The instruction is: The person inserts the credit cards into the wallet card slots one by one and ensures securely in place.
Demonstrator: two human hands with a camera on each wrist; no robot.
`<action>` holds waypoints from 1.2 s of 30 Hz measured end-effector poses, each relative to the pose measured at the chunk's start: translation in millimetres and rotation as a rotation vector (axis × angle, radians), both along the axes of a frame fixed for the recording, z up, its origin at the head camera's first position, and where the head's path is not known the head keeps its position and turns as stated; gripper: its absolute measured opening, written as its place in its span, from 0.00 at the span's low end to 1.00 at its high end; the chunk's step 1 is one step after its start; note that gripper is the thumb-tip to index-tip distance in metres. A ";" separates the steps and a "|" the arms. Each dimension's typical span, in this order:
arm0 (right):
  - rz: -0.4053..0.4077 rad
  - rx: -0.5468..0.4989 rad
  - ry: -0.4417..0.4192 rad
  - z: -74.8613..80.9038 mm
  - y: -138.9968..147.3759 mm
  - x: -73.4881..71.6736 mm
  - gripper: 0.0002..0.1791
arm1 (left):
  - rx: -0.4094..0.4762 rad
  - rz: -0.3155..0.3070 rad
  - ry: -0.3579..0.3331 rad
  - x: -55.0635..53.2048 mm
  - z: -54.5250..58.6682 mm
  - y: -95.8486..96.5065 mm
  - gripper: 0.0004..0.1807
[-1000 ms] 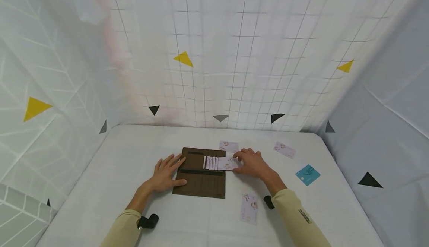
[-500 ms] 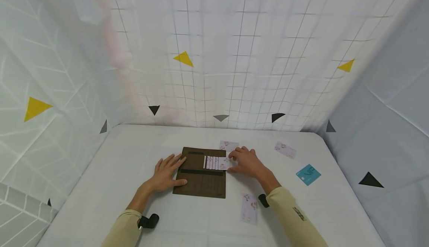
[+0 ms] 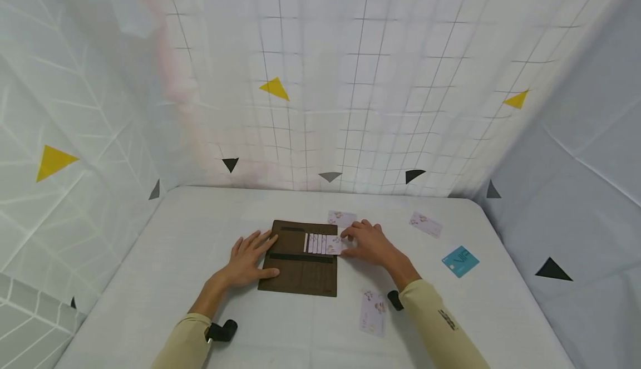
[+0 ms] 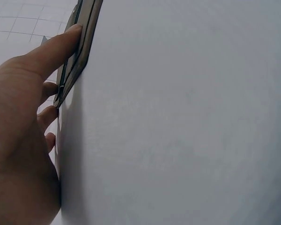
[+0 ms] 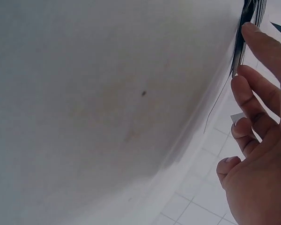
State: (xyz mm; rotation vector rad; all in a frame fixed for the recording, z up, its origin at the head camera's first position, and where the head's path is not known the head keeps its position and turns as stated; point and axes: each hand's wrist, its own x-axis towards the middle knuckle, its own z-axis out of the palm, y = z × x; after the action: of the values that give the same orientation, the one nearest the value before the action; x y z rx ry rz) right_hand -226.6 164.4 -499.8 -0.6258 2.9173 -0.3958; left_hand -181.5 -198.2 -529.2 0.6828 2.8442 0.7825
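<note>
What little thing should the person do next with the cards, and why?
Perhaps the right grip should nudge the pale purple rectangular card it touches leftward, deeper into the open brown leather-like wallet. That card's outer end pokes slightly past the wallet's edge, showing more of its face than the pale tucked cards beside it. The left grip rests on the wallet.

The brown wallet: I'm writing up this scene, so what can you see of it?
The wallet lies open on the white table. Brown and leather-like, it has a dark band across its middle and a dark slot near its far edge. Overlapping pale, printed cards sit in the right part of its far half. The left hand rests thumb and fingertips on its left side; the right hand is at its right edge, beside the rightmost card.
</note>
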 end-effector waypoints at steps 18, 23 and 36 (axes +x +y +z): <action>0.039 0.017 0.021 2.1 -19.2 -7.1 0.26 | -0.018 -0.006 -0.007 -3.9 -4.8 -1.0 0.50; 0.054 0.025 0.030 5.3 -21.6 -9.1 0.25 | -0.004 -0.003 0.002 -2.1 -0.3 -0.2 0.49; 0.053 0.032 0.014 3.2 -25.9 -11.2 0.24 | -0.030 -0.010 -0.001 -3.2 -2.3 -0.3 0.49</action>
State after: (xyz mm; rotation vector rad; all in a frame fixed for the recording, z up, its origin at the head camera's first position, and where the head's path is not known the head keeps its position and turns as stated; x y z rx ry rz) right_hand -237.8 138.5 -496.5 -0.7029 2.9066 -0.3390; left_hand -184.8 -198.4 -531.5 0.6913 2.8431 0.7364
